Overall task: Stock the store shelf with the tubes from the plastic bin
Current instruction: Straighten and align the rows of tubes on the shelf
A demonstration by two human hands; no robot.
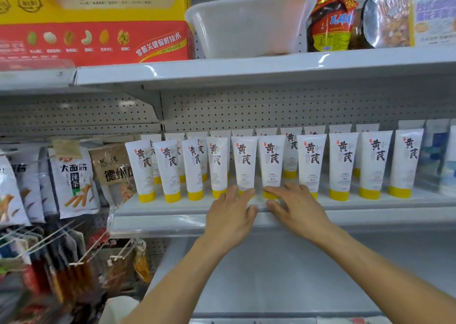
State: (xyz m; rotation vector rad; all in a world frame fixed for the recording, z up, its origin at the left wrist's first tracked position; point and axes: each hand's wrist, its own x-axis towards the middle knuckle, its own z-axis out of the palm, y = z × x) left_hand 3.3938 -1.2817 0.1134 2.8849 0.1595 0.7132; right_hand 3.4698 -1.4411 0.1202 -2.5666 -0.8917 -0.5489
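White store shelving with a pegboard back is seen across the whole view. Two bare forearms are stretched up and forward from below, drawn close together, with both palms turned down over the front lip of the middle shelf [160,207].

The left hand [232,215] is held flat with straight fingers, which are laid against the yellow cap of one tube [244,160]; nothing is gripped. The right hand [296,207], just beside it, is likewise spread open, with its fingertips set on the cap of the next tube [271,160] to the right.

Ten tubes [343,160] are counted in the front row, all stood upright on their caps. Four are left of the hands, two are at the fingertips and four are to the right. Beyond them a second row is partly hidden, so its number cannot be told.

Above the hands, one translucent plastic bin [249,25] is placed on the upper shelf [222,73]. One red and yellow carton [93,20] is set to its left and wrapped food packs [330,20] to its right. Well left of the left hand, snack packets [71,175] are hung on hooks.
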